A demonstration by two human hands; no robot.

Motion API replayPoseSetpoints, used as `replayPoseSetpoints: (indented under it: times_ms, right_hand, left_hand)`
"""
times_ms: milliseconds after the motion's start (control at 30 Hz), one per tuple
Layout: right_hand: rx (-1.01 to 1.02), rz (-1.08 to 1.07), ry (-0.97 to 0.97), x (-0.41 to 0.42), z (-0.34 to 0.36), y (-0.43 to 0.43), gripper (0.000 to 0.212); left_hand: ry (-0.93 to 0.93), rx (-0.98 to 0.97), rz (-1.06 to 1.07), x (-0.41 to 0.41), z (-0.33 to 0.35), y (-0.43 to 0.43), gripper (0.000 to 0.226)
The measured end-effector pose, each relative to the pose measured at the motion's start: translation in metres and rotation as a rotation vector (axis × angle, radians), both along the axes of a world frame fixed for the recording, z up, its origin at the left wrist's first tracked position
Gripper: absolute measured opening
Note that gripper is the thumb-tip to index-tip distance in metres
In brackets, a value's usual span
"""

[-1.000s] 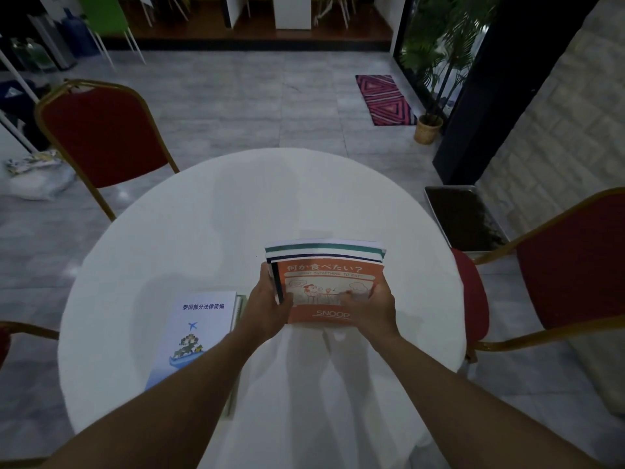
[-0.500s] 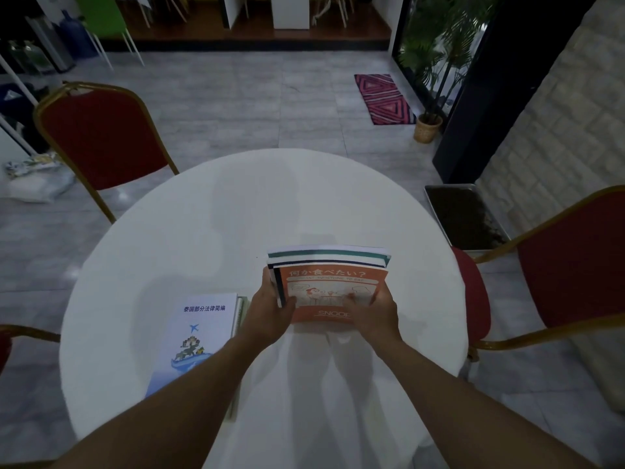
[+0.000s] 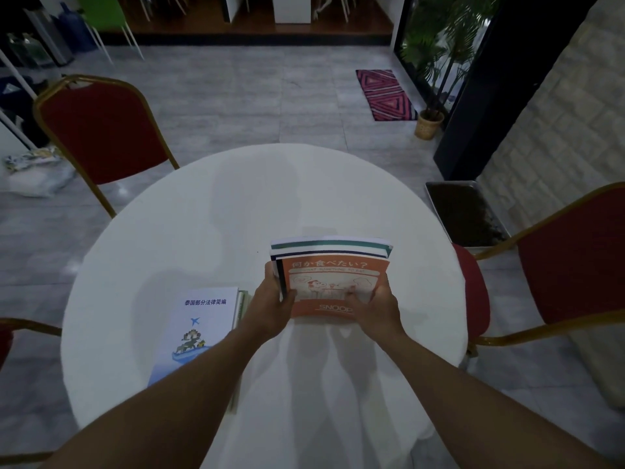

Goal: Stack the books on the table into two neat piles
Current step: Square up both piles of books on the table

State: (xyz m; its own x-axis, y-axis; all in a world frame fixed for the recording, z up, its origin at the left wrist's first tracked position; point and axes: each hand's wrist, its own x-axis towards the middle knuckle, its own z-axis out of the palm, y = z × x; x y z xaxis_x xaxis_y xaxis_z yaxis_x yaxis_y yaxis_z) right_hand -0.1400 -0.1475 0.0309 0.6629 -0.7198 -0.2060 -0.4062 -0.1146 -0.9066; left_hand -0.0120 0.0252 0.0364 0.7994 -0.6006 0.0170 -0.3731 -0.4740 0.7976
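An orange book [image 3: 333, 282] with Japanese lettering tops a pile of several books [image 3: 329, 247] on the round white table [image 3: 203, 231], right of centre. My left hand [image 3: 274, 304] grips the pile's left edge, thumb on the orange cover. My right hand [image 3: 375, 308] holds the near right corner, thumb also on the cover. To the left lies a second pile topped by a white and blue book [image 3: 199, 328] with a plane picture; my left forearm crosses its near corner. The lower books in both piles are mostly hidden.
Red chairs with gold frames stand at the far left [image 3: 101, 130], the right [image 3: 558, 265] and the near left [image 3: 10, 333]. A tray of soil [image 3: 466, 214] lies on the floor by the right chair. A potted plant [image 3: 429, 123] and patterned rug [image 3: 384, 94] are beyond.
The pile in both hands has shifted slightly away from me and to the right. The left pile has not moved.
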Motion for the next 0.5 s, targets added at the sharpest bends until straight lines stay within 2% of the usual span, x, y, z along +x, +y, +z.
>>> replayPoseSetpoints:
  times_ms: [100, 200, 400, 500]
  right_hand:
    - [0.037, 0.061, 0.015, -0.001, 0.004, -0.006, 0.048]
    - [0.081, 0.055, 0.063, -0.003, 0.008, -0.01, 0.05]
    - [0.141, 0.097, 0.262, -0.015, -0.008, -0.003, 0.037]
    - [0.123, 0.11, 0.341, -0.024, -0.022, 0.007, 0.036]
  left_hand:
    - [-0.045, -0.031, 0.006, 0.002, 0.004, -0.006, 0.047]
    - [0.086, 0.015, 0.115, 0.002, 0.005, -0.01, 0.043]
    - [0.215, 0.266, 0.135, -0.009, -0.017, -0.005, 0.031]
    - [0.259, 0.392, 0.119, -0.019, -0.032, 0.001, 0.034]
